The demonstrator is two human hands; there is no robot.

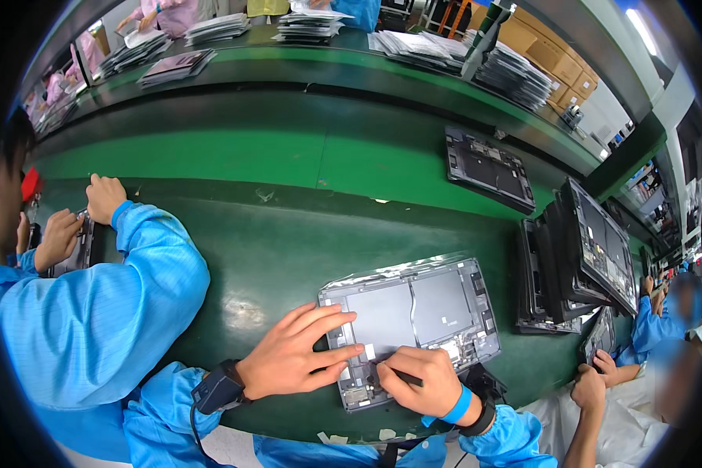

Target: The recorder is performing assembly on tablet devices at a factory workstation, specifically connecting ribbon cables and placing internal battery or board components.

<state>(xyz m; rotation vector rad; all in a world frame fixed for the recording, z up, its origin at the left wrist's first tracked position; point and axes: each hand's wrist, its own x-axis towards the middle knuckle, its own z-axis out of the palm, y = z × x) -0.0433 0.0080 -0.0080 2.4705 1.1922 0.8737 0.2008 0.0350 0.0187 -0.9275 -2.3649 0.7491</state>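
An opened tablet (382, 304) lies face up in front of me on the green bench, its grey battery panels and circuit parts exposed. Clear film sticks out along its far edge. My left hand (300, 351) rests over the tablet's left side, fingers spread, fingertips touching the casing and holding nothing. Over the near edge, my right hand (425, 382) is closed in a pinch around a slim black tool (408, 377). The tool's tip is hidden by the fingers, near the lower left circuit parts.
A leaning stack of opened tablets (577, 257) stands to the right, with another opened tablet (489, 169) behind it on the green belt. Co-workers sit close on both sides; a blue sleeve (109, 312) reaches in at left. Paper-like piles (312, 25) line the far shelf.
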